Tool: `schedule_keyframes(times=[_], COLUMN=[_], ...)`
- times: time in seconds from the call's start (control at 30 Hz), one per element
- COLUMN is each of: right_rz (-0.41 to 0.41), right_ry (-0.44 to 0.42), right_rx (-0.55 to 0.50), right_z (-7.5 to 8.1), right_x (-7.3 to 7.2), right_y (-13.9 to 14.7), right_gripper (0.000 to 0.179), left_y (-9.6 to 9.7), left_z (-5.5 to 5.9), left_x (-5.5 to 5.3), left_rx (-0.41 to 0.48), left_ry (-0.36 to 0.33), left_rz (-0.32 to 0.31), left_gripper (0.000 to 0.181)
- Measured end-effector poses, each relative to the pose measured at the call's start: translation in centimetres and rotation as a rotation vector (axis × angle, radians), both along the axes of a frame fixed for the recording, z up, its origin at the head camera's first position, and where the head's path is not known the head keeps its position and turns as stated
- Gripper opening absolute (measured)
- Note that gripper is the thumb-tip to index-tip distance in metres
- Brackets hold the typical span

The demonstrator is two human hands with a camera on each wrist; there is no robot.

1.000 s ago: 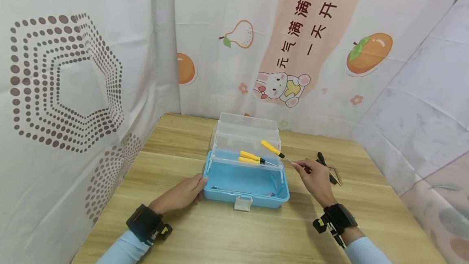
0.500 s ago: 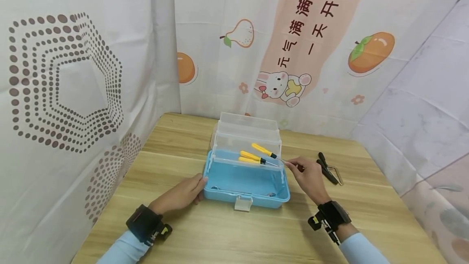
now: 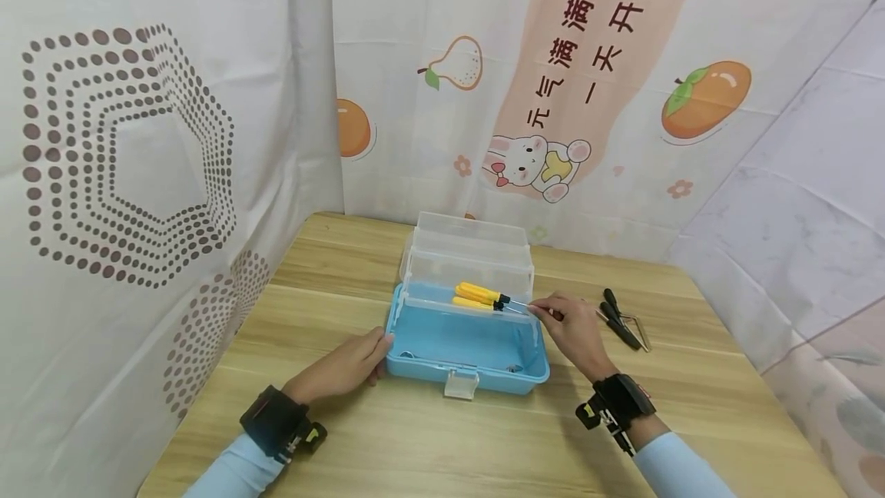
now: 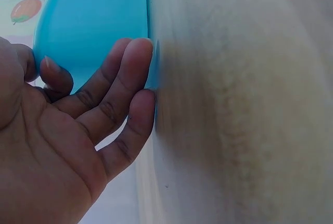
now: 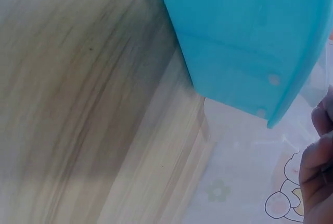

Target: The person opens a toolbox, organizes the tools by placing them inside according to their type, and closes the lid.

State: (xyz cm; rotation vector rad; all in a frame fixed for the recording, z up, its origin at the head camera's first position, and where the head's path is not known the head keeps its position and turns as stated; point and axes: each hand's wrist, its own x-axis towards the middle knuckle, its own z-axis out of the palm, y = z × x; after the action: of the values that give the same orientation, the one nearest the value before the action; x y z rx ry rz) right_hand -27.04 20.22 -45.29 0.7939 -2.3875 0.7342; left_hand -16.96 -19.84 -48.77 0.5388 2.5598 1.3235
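In the head view, a blue toolbox stands with its clear lid and clear tray raised. My left hand grips the left end of the box; the left wrist view has the thumb and index finger at the rim, other fingers low against its side. My right hand pinches a yellow-handled screwdriver by its thin metal shaft at the tray's right end. Its handle lies over other yellow-handled screwdrivers in the tray. The right wrist view cuts off the hand and shows the box's end wall.
Right of the box, black-handled tools lie on the wooden table beside a bent metal rod. Small metal pieces lie in the box's bottom. A clear latch hangs at its front. Printed curtains enclose the table.
My right hand has moved left and slightly down, bringing the screwdriver from above the tray's right part down onto the other screwdrivers. The left hand has kept its place on the box.
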Motion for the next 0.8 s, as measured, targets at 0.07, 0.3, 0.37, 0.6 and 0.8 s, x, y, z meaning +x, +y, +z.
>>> schedule_keyframes(times=[0.07,0.3,0.37,0.6,0.8], right_rz=[0.005,0.002,0.007,0.017,-0.041], right_ry=[-0.011,-0.063,-0.078,-0.163,-0.119], right_rx=[0.0,0.025,0.033,0.023,-0.044], right_z=[0.1,0.2,0.2,0.2,0.0], right_x=[0.0,0.1,0.1,0.5,0.2], right_y=[-0.1,-0.5,-0.5,-0.1,2.7], right_gripper=[0.005,0.008,0.009,0.016,0.018], left_y=[0.0,0.0,0.0,0.2,0.0], left_z=[0.0,0.0,0.0,0.2,0.3], left_x=[0.0,0.0,0.1,0.1,0.1], left_rx=[0.002,0.009,0.007,0.002,-0.025], left_ry=[-0.002,0.002,0.0,-0.004,-0.023], left_rz=[0.0,-0.001,0.0,0.002,0.013], left_gripper=[0.05,0.05,0.05,0.049,0.046])
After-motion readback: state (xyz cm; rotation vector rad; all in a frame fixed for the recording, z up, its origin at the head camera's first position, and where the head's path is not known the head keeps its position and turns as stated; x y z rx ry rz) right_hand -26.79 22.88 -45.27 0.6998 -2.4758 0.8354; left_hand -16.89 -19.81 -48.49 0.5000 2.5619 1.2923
